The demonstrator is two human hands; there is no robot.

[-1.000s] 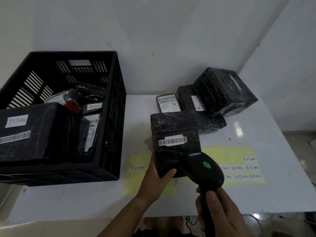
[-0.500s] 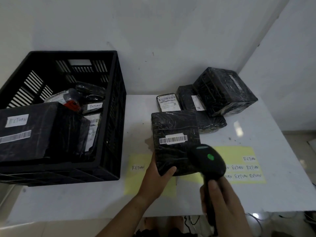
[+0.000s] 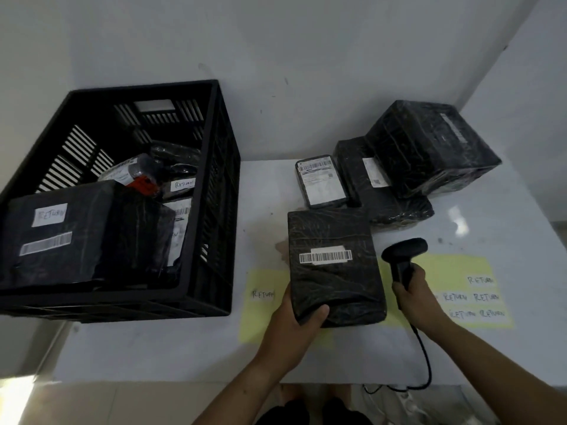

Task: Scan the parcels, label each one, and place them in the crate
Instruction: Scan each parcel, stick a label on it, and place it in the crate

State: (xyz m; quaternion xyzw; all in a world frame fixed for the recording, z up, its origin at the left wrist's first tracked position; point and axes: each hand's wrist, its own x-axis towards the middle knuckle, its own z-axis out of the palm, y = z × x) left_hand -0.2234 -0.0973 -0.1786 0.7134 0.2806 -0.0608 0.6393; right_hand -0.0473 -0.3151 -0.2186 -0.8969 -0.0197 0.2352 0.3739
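My left hand [image 3: 299, 320] grips the near left corner of a black wrapped parcel [image 3: 333, 237] with a white barcode strip on top; it lies mid-table. To its right, my right hand [image 3: 412, 294] holds the black barcode scanner [image 3: 403, 251] by its handle, head pointing away over the table. A yellow sheet [image 3: 460, 271] with handwritten RETURN labels lies under and right of the parcel; one RETURN label [image 3: 262, 294] sits at its left end. The black crate [image 3: 219, 210] on the left holds several labelled parcels.
Three more parcels wait at the back right: a small one with a white shipping label [image 3: 320, 182], a flat black one [image 3: 383, 194] and a big black box [image 3: 429, 145] resting partly on it. The scanner's cable [image 3: 425, 357] hangs over the table's front edge. Walls close the back and right.
My right hand has swung the scanner off the parcel's barcode to the right and lowered it toward the table. The parcel has tipped flatter in my left hand.
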